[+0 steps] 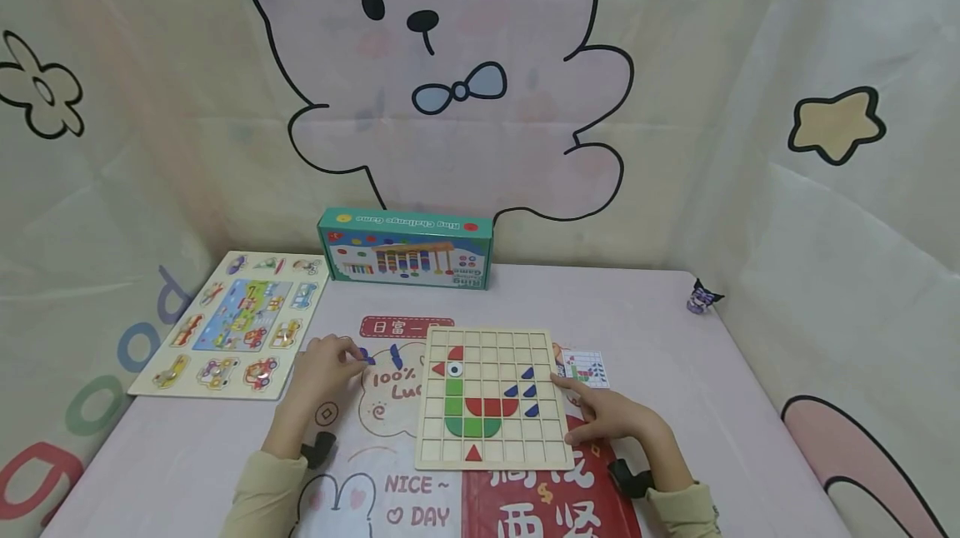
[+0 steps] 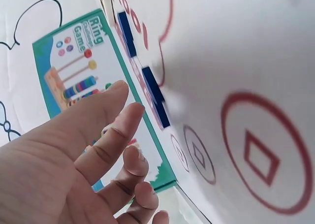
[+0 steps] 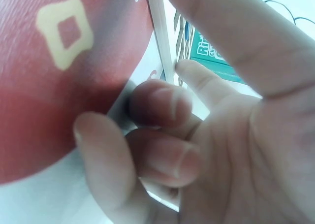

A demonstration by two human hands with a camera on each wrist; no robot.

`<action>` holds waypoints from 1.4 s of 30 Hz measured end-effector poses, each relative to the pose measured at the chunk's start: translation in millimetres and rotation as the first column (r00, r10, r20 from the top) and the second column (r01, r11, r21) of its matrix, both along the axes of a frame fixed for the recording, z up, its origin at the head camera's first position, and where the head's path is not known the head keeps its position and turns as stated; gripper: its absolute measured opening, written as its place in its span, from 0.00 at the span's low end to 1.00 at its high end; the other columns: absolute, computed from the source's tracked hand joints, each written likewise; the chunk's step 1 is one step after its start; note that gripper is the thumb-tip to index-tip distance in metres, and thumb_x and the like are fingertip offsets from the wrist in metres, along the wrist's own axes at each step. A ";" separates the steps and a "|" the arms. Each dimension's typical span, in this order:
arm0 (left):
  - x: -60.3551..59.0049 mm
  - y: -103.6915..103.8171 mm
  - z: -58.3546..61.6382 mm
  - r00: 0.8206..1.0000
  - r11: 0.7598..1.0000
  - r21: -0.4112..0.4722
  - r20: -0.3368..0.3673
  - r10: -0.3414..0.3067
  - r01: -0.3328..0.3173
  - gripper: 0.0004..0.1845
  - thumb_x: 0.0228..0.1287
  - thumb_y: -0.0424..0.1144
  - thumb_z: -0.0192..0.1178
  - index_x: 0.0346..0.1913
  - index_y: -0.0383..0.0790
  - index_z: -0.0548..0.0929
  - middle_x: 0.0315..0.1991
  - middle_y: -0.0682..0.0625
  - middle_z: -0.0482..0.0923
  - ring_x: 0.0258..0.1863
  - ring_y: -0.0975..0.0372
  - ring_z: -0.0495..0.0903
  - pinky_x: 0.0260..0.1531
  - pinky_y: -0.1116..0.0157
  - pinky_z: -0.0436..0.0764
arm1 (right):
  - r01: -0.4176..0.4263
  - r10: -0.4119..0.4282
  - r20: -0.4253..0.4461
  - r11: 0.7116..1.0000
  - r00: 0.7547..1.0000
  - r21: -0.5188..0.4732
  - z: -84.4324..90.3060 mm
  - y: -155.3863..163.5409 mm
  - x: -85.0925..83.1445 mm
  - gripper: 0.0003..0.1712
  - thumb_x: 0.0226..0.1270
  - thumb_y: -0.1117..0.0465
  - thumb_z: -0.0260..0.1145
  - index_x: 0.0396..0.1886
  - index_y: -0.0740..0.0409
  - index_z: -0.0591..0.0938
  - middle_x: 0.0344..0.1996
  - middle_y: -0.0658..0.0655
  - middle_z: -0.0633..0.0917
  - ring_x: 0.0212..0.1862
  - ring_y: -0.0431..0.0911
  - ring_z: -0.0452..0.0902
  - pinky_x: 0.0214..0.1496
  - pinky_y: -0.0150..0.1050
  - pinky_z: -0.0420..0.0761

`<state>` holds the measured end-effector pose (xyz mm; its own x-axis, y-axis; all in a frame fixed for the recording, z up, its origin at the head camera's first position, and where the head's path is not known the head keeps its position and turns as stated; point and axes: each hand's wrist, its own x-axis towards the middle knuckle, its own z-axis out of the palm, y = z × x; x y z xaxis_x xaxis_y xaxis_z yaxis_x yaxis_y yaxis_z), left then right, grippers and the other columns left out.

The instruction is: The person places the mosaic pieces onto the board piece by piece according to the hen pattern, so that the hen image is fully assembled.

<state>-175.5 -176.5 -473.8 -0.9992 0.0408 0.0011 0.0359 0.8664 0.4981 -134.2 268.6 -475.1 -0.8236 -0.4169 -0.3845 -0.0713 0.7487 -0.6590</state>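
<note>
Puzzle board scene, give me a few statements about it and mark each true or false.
1. The right hand rests at the right edge of the wooden grid board. True.
2. The left hand is over the board's middle. False: it is left of the board, by the loose blue pieces.
3. The green game box stands behind the board. True.
4. The board is full. False: most cells are empty.
</note>
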 end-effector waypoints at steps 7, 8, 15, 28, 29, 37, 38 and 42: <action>-6.2 -6.8 2.2 0.999 0.999 0.005 0.039 0.034 -0.034 0.10 0.52 0.44 0.65 0.33 0.40 0.84 0.30 0.46 0.76 0.35 0.53 0.69 0.38 0.51 0.65 | 0.010 -0.010 0.003 1.000 1.000 0.002 -0.2 0.6 0.3 0.52 0.46 0.49 0.74 0.71 0.46 0.59 0.52 0.63 0.76 0.40 0.46 0.75 0.38 0.44 0.81; -7.2 -7.2 1.6 0.998 0.999 0.004 0.041 0.036 -0.037 0.11 0.52 0.43 0.66 0.33 0.39 0.84 0.30 0.46 0.76 0.35 0.52 0.69 0.39 0.51 0.65 | 0.008 -0.008 0.002 1.000 1.000 0.004 0.1 0.6 0.3 0.52 0.46 0.49 0.74 0.71 0.46 0.59 0.52 0.63 0.76 0.40 0.46 0.74 0.38 0.44 0.81; -17.8 -5.9 -4.9 0.996 0.999 -0.007 0.081 0.049 -0.049 0.10 0.52 0.44 0.66 0.32 0.41 0.84 0.30 0.47 0.75 0.34 0.54 0.69 0.39 0.51 0.66 | -0.008 0.008 -0.009 1.000 1.000 0.007 0.4 0.2 0.5 0.51 0.47 0.49 0.74 0.70 0.47 0.59 0.51 0.62 0.77 0.39 0.47 0.74 0.38 0.43 0.80; -33.1 8.8 -6.8 0.998 0.998 -0.054 0.051 0.045 -0.043 0.12 0.50 0.44 0.68 0.32 0.39 0.83 0.28 0.47 0.74 0.36 0.52 0.68 0.43 0.48 0.64 | -0.009 0.009 -0.008 1.000 1.000 0.015 0.9 0.0 0.4 0.51 0.47 0.48 0.74 0.70 0.46 0.59 0.51 0.62 0.76 0.40 0.47 0.74 0.39 0.44 0.80; -33.6 9.3 -6.7 0.998 0.997 -0.059 0.046 0.042 -0.040 0.11 0.50 0.44 0.68 0.31 0.39 0.83 0.28 0.47 0.74 0.35 0.52 0.68 0.42 0.48 0.64 | -0.009 0.009 -0.007 1.000 1.000 0.015 0.8 -0.1 0.4 0.51 0.47 0.48 0.74 0.70 0.46 0.59 0.51 0.62 0.76 0.40 0.47 0.74 0.39 0.45 0.80; -35.3 11.8 -8.0 1.000 0.995 -0.104 -0.016 0.005 -0.007 0.11 0.49 0.42 0.68 0.30 0.37 0.85 0.28 0.46 0.74 0.34 0.52 0.69 0.40 0.48 0.66 | -0.001 0.002 -0.012 1.000 1.000 0.022 -0.6 0.3 -0.1 0.51 0.46 0.48 0.74 0.70 0.45 0.59 0.51 0.61 0.76 0.41 0.46 0.73 0.39 0.44 0.80; -35.1 12.3 -8.0 1.000 0.994 -0.106 -0.021 0.001 -0.003 0.10 0.49 0.42 0.68 0.30 0.37 0.85 0.28 0.46 0.74 0.34 0.52 0.69 0.40 0.48 0.66 | 0.001 -0.001 -0.011 1.000 1.000 0.023 -0.5 0.3 0.0 0.51 0.46 0.48 0.74 0.70 0.45 0.59 0.51 0.61 0.76 0.40 0.46 0.74 0.39 0.43 0.80; -33.3 17.0 -6.9 0.999 0.995 -0.098 -0.043 -0.017 0.013 0.09 0.48 0.41 0.68 0.29 0.39 0.85 0.28 0.47 0.73 0.34 0.52 0.68 0.39 0.48 0.65 | 0.002 -0.002 -0.009 1.000 1.000 0.025 -0.5 0.2 0.4 0.51 0.47 0.48 0.74 0.70 0.45 0.59 0.51 0.61 0.76 0.40 0.46 0.73 0.39 0.43 0.80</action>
